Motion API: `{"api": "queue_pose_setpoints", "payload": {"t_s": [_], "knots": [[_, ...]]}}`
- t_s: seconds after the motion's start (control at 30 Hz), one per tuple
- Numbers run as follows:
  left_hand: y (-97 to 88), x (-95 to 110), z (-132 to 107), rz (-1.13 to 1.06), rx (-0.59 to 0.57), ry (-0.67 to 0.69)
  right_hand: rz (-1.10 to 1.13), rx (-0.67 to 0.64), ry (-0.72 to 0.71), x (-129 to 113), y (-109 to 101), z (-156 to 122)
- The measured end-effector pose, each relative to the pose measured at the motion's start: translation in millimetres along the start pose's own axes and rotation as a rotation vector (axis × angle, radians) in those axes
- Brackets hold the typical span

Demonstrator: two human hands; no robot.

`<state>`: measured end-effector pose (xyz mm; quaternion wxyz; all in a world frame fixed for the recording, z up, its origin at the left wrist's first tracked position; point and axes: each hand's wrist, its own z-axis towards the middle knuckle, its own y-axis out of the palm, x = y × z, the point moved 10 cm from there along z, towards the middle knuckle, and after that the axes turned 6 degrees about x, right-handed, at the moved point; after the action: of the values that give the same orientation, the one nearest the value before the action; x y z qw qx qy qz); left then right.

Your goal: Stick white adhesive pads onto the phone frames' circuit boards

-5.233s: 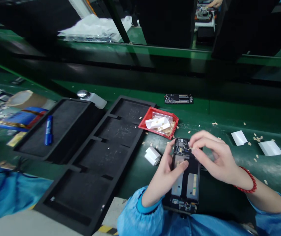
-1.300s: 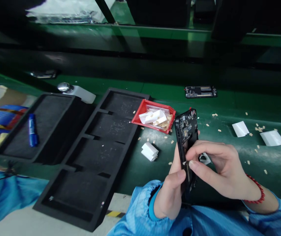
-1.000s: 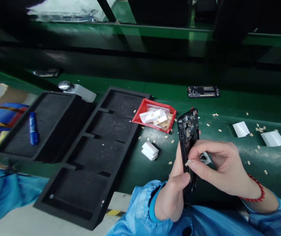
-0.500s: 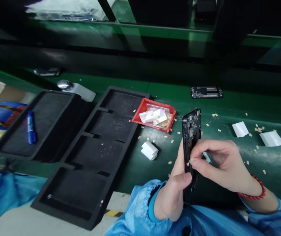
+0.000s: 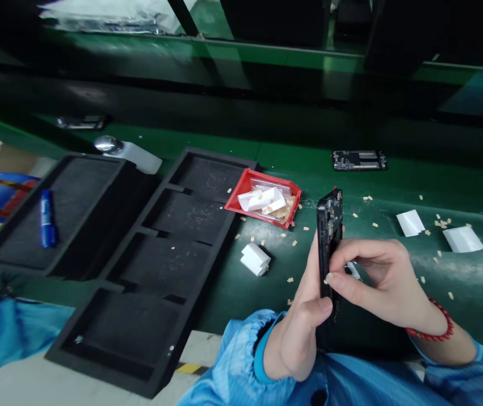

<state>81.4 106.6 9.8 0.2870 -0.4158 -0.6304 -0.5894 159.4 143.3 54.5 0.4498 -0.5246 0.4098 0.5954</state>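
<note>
My left hand (image 5: pixel 304 321) is closed around an opened smartphone (image 5: pixel 329 225), holding it upright with its side edge turned toward me. Exposed circuit parts show on its right-facing side. My right hand (image 5: pixel 372 282) has thumb and forefinger pinched together against that inner side, near mid-height. Whatever lies between those fingertips is too small or hidden to make out. Left of the hands, a red bin (image 5: pixel 262 197) contains white paper pieces and small tan tabs. A folded white paper (image 5: pixel 255 259) lies just below the bin.
Another opened phone (image 5: pixel 359 160) lies at the back. A black compartment tray (image 5: pixel 163 262) runs along the left, beside a black box bearing a blue marker (image 5: pixel 47 218) and a white bottle (image 5: pixel 131 153). White papers (image 5: pixel 410 223) and scattered tan tabs lie right. Blue fabric (image 5: pixel 13 330) shows lower left.
The phone in my left hand has turned slightly more edge-on. My right fingertips stay pinched against it. The phone at the back has shifted slightly right; the view has shifted a little.
</note>
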Motion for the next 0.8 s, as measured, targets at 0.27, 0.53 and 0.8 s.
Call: {"api": "queue_pose_setpoints", "payload": {"t_s": [0.27, 0.53, 0.8], "knots": [[-0.6, -1.1, 1.3, 0.064, 0.046, 0.026, -0.128, 0.055, -0.072, -7.3, -3.1, -0.3], [-2.4, -7.8, 0.9, -0.025, -0.015, -0.058, -0.037, 0.116, -0.034, 5.1, -5.6, -1.0], [-35.6, -20.1, -0.6, -0.187, 0.24, -0.264, -0.267, 0.178, -0.308, -34.1, -19.6, -16.0]]}}
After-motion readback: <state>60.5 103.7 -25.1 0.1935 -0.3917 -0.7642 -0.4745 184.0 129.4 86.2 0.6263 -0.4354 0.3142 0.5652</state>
